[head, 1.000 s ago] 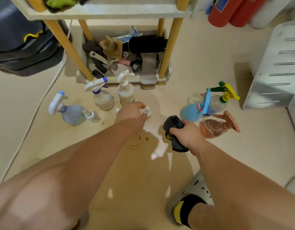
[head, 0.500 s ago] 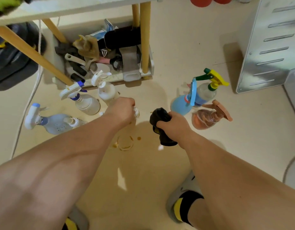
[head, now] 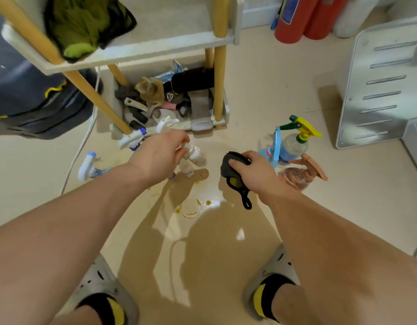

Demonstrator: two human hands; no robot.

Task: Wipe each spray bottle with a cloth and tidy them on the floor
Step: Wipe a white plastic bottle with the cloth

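My left hand (head: pixel 159 157) grips a small white dotted spray bottle (head: pixel 197 156) by its top, lifted above the floor; a second small bottle (head: pixel 187 168) shows just below it. My right hand (head: pixel 254 171) holds a crumpled black cloth (head: pixel 233 173) with a dangling loop. To the right stand a blue bottle (head: pixel 267 156), a clear bottle with a green-yellow trigger (head: pixel 296 139) and a pink-orange bottle (head: pixel 301 175). Left of my hand are a white-and-purple trigger head (head: pixel 131 140) and a light-blue bottle (head: pixel 88 166), both partly hidden by my arm.
A wooden-legged shelf (head: pixel 137 52) stands ahead, with a cluttered tray (head: pixel 222 113) under it. A metal cabinet (head: pixel 385 76) is at right, red extinguishers (head: pixel 299 17) at the back, a white cable (head: pixel 81 146) at left. Yellow ring stains (head: pixel 191 211) mark the floor.
My left hand has lifted the small dotted bottle off the floor. The camera view pulled back, and both my feet now show at the bottom.
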